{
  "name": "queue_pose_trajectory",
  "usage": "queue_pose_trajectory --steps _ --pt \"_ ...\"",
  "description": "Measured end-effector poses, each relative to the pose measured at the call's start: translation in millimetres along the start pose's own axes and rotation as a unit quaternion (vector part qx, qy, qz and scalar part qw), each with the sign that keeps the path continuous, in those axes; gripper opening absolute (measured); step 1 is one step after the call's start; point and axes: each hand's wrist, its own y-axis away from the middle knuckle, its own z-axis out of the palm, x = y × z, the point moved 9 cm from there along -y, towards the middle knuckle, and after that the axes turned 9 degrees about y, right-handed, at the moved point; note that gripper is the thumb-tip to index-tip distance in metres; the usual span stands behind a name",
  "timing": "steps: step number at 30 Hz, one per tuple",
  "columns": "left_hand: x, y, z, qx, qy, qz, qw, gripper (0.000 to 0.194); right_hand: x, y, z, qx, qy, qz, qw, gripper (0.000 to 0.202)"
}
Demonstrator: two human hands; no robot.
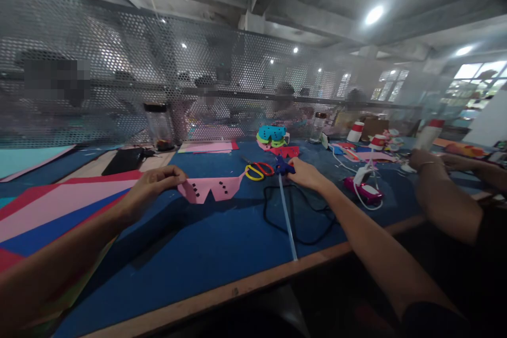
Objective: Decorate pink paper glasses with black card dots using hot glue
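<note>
My left hand [168, 177] pinches one end of a pink paper mask [208, 190] with small black squares on it and a notch in its lower edge. The mask hangs above the blue tabletop. In my right hand [303, 173] is a blue hot glue gun [283, 166], its nozzle end not clear. A long translucent glue stick [287, 216] sticks out of it towards the table's front edge. Scissors [257, 170] with yellow and red handles lie between my hands. Behind them sit several paper masks [271, 133] in blue, green and pink, plus a red paper piece [288, 151].
Coloured paper sheets [75, 198] lie at the left, near a black phone-like object [123, 160]. A black cord [312, 243] loops beside the glue stick. A magenta power strip [362, 190] with a white plug is at right, near a co-worker's arm [443, 195]. A perforated screen [222, 79] stands behind.
</note>
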Motion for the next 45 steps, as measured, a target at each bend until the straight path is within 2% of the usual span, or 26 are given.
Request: queue_pose_trajectory --steps 11,20,23,26,27,29,30,32,35,38,42,45 --pt "-4 0 0.4 -0.015 -0.003 0.0 1.0 0.026 7 1 19 -0.086 0.035 -0.01 0.996 0.051" --pt "-6 0 1.3 -0.021 0.0 -0.007 1.0 0.023 4 7 16 -0.111 0.064 -0.024 0.991 0.047" --pt "-4 0 2.7 -0.023 -0.003 -0.002 1.0 0.022 5 11 8 -0.092 0.087 -0.028 0.992 0.05" --pt "-2 1 3.5 -0.023 -0.002 0.002 1.0 0.022 1 17 -13 -0.039 0.109 -0.027 0.993 0.054" --pt "-2 1 3.4 -0.022 0.002 0.003 1.0 0.022 -5 19 -22 -0.017 0.107 -0.034 0.994 0.05" --pt "-1 0 3.4 -0.018 0.01 0.004 1.0 0.022 -32 25 -46 0.05 0.023 -0.102 0.993 0.039" --pt "1 0 3.2 -0.014 0.012 0.006 1.0 0.022 -48 28 -54 0.059 -0.04 -0.146 0.987 0.036" --pt "4 0 2.4 -0.003 0.015 0.013 1.0 0.022 -83 33 -61 0.035 -0.156 -0.229 0.96 0.034" --pt "9 1 1.3 0.005 0.022 0.022 1.0 0.022 -128 36 -60 -0.019 -0.296 -0.321 0.899 0.034" --pt "10 6 -1.0 0.0 0.019 0.017 1.0 0.022 -147 26 -46 -0.088 -0.423 -0.32 0.843 0.025" --pt "8 11 -6.9 0.005 0.037 0.014 0.999 0.021 -148 16 -27 -0.147 -0.519 -0.27 0.797 0.017" --pt "3 12 -8.6 0.009 0.061 0.001 0.998 0.021 -151 22 -18 -0.195 -0.552 -0.26 0.768 0.02"
